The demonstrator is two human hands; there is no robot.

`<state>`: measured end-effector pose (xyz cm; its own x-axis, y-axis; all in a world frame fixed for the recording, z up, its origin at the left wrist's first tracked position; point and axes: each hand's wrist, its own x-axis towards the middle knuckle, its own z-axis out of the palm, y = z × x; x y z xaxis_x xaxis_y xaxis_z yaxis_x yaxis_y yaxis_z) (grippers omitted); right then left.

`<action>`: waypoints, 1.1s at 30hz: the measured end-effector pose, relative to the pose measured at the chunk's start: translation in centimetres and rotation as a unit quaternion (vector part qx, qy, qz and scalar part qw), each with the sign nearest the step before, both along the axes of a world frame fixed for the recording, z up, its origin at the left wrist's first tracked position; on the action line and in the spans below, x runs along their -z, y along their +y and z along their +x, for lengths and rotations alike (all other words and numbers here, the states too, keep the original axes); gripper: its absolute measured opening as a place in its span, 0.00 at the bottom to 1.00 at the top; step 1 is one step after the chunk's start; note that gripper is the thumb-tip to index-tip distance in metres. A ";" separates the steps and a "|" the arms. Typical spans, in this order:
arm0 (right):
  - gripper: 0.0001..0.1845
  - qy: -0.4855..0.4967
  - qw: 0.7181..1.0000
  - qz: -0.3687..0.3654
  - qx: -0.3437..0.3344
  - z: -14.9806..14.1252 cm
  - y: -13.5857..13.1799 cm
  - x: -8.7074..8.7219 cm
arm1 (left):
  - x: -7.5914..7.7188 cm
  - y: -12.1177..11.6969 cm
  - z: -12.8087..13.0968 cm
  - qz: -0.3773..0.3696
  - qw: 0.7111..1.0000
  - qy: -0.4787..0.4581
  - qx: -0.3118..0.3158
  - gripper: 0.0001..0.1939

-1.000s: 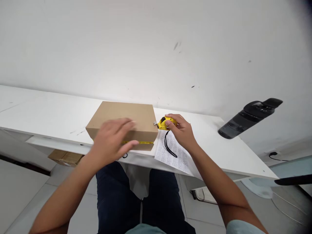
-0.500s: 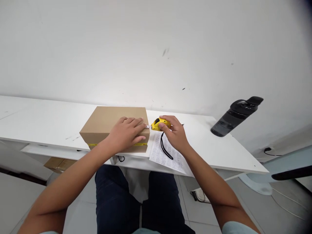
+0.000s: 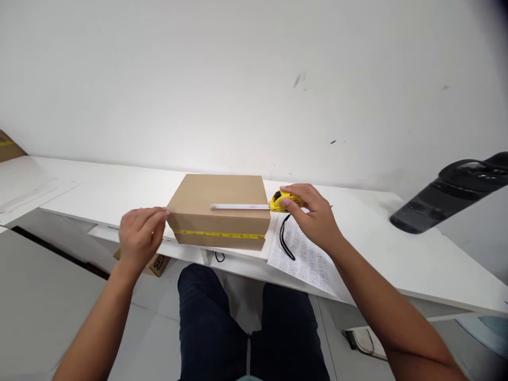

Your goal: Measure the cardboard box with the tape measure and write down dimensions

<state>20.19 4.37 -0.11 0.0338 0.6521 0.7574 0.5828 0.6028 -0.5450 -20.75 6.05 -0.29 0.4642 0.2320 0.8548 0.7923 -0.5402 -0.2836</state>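
Note:
A closed cardboard box (image 3: 222, 193) with a yellow printed strip along its front side sits on the white table. At its left front corner, my left hand (image 3: 142, 233) has its fingers drawn together, the tips against the corner. My right hand (image 3: 313, 214) grips a yellow tape measure (image 3: 279, 201) just past the box's right edge. Out of its case the white blade (image 3: 240, 207) runs left over the box top. The blade's free end lies around the middle of the box, apart from my left hand. A black wrist strap (image 3: 283, 241) hangs from the case.
A sheet of paper with dense writing (image 3: 305, 256) lies under my right forearm, over the table's front edge. At the right stands a dark water bottle (image 3: 444, 196). Another carton (image 3: 159, 263) is below the table; one more (image 3: 10, 148) sits far left.
My left hand has moved off the box top to its left front corner. More blade now shows out of the tape measure. The view has shifted left, and my right hand still holds the case.

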 end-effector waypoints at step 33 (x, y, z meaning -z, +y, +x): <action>0.19 0.156 0.984 -0.068 -0.050 4.0 -1.3 -0.1 | -1.9 4.5 0.9 -0.224 0.869 -0.437 0.057 0.18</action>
